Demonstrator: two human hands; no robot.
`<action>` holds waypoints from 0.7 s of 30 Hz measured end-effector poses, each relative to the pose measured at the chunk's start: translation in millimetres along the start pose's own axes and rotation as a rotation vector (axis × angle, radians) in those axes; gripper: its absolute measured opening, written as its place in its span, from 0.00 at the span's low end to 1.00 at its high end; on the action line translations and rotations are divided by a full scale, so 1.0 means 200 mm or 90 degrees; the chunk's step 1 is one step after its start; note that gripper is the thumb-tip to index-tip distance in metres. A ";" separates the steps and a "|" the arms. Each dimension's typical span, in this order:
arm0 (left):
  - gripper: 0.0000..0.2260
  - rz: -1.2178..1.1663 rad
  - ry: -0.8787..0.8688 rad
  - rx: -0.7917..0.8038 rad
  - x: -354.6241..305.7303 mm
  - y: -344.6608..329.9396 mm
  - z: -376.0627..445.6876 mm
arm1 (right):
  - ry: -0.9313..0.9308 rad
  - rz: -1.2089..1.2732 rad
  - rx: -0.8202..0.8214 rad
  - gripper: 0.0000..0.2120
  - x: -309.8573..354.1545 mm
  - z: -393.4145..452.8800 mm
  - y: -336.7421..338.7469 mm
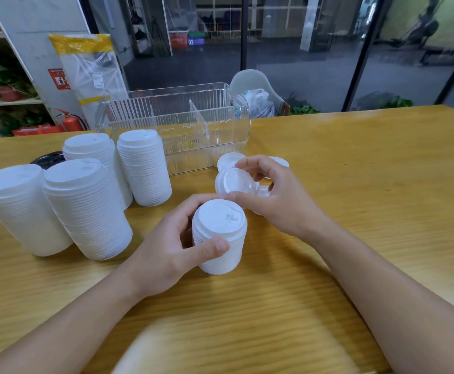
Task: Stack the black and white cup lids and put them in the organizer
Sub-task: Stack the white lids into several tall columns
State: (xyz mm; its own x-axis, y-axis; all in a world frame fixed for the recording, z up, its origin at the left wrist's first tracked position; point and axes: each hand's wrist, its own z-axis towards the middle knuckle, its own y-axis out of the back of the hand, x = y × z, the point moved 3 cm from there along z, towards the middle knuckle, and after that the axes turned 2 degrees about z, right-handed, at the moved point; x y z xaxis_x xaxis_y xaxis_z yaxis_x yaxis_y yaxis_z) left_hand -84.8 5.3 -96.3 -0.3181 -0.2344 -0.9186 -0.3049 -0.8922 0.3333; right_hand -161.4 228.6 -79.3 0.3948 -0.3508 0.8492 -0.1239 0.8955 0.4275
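Nearest the camera, left hand (166, 249) wrapped around short stack of white lids (219, 236) standing on wooden worktop (355, 201); grip closed on stack, thumb across its front, fingers behind. Right hand (271, 195) just beyond, grip pinching single white lid (234, 183) tilted on edge, held just above and behind stack top. Loose white lids (227, 160) lay flat on worktop behind and under right hand, partly hidden. Four taller white lid stacks (85, 209) stood grouped at left, leaning slightly; black lids (48, 160) partly hidden behind them. Clear ribbed organizer (177, 130) sat farther back at centre, divider visible inside, compartments holding no lids. Beyond worktop edge: pale chair (255, 82) with plastic bag (258, 102), red fire extinguisher (70, 122) at left.
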 end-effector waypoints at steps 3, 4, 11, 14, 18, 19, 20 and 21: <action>0.31 -0.007 0.001 0.003 0.00 0.00 0.00 | -0.001 -0.020 0.021 0.26 0.00 -0.01 -0.01; 0.31 -0.009 0.001 0.005 0.00 0.00 0.00 | 0.003 -0.028 0.025 0.26 0.00 -0.01 -0.01; 0.32 -0.011 0.009 0.007 0.01 0.00 0.00 | 0.057 -0.046 -0.061 0.30 0.04 -0.01 0.02; 0.34 -0.018 0.026 -0.010 0.03 0.00 0.01 | 0.053 0.117 -0.075 0.23 0.09 -0.02 0.07; 0.32 -0.022 0.028 -0.051 0.04 0.01 0.02 | 0.087 0.085 0.090 0.14 0.14 -0.06 0.01; 0.32 -0.026 0.030 -0.055 0.05 0.01 0.02 | 0.097 0.046 0.123 0.12 0.15 -0.08 -0.01; 0.31 -0.032 0.033 -0.058 0.05 0.01 0.03 | 0.109 0.014 0.139 0.12 0.16 -0.09 -0.02; 0.31 -0.039 0.037 -0.060 0.05 0.01 0.03 | 0.120 -0.006 0.145 0.13 0.16 -0.10 -0.03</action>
State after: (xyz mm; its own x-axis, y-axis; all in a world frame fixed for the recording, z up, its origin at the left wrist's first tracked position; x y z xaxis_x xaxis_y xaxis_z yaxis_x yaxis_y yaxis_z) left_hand -93.3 3.1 -103.3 -0.2484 -0.1976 -0.9483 -0.2361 -0.9371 0.2571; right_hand -130.2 217.5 -60.2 0.5568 -0.2831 0.7809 -0.3123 0.7998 0.5126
